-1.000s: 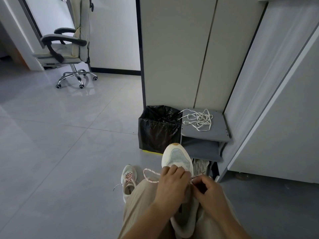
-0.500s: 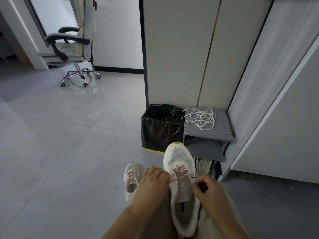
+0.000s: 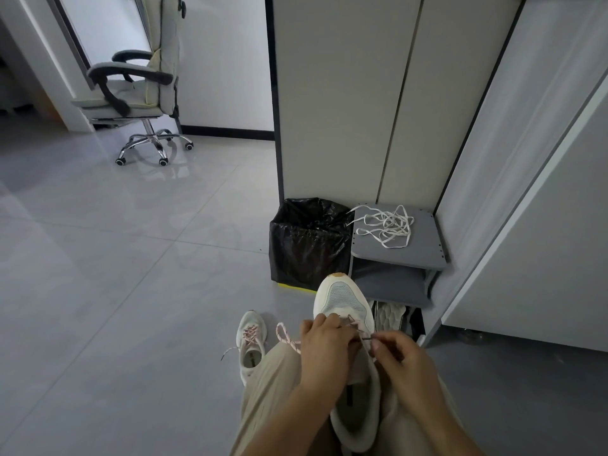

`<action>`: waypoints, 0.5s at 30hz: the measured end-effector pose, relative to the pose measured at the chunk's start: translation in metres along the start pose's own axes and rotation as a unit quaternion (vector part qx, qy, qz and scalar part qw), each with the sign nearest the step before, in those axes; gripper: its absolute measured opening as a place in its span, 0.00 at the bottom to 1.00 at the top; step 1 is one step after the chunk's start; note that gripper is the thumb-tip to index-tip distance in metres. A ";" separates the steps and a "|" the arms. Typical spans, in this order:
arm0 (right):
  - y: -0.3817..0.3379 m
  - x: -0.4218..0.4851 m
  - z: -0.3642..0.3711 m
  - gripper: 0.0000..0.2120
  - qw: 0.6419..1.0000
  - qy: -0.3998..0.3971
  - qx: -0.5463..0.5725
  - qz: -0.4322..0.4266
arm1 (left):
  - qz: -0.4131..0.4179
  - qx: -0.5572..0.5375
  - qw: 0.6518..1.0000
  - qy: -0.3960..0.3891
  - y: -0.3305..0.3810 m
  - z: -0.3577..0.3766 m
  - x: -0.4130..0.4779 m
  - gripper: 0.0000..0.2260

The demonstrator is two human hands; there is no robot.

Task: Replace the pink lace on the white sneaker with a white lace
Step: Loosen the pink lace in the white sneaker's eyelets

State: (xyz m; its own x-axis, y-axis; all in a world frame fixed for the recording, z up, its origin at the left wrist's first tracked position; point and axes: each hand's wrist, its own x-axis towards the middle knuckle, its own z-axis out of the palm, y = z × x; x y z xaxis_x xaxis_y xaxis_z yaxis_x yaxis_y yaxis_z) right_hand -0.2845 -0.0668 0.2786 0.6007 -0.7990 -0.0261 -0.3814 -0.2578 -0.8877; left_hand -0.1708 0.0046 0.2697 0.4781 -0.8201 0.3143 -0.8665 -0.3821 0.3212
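Just drawn a loop of pink lace [image 3: 285, 335] leftward from the white sneaker [image 3: 342, 299] on the lap, gripping it in left fingers [image 3: 324, 325], pinching its tip in right fingers [image 3: 383, 342], apparently nearer full unlacing.

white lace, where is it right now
In the head view, the white lace lies in a loose tangle on top of the grey shoe rack, just right of the black-lined bin, against the cabinet.

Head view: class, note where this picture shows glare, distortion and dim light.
Head view: daylight glares off the glossy grey floor tiles below the wheeled office chair; the wide-angle lens slants the tall grey cabinet doors; the foreground is dim, yet the white mesh sneaker and speckled pink lace look sharp.
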 end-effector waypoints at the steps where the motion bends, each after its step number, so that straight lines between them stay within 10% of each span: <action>1: -0.001 0.005 -0.003 0.08 1.000 -0.012 0.007 0.008 | -0.006 -0.010 1.000 0.000 0.000 0.000 0.000 0.11; 15: -0.005 0.028 -0.002 0.03 0.988 -0.131 -0.071 0.033 | -0.003 -0.050 0.998 0.044 -0.010 -0.001 0.000 0.05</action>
State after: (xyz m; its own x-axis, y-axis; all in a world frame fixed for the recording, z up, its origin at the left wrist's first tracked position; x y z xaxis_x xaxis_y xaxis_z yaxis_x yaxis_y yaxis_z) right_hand -0.2671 -0.0895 0.2837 0.7256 -0.6530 -0.2170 -0.5095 -0.2978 -0.8073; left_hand -0.1621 0.0088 0.2670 0.4973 -0.7760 0.3880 -0.8474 -0.3386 0.4090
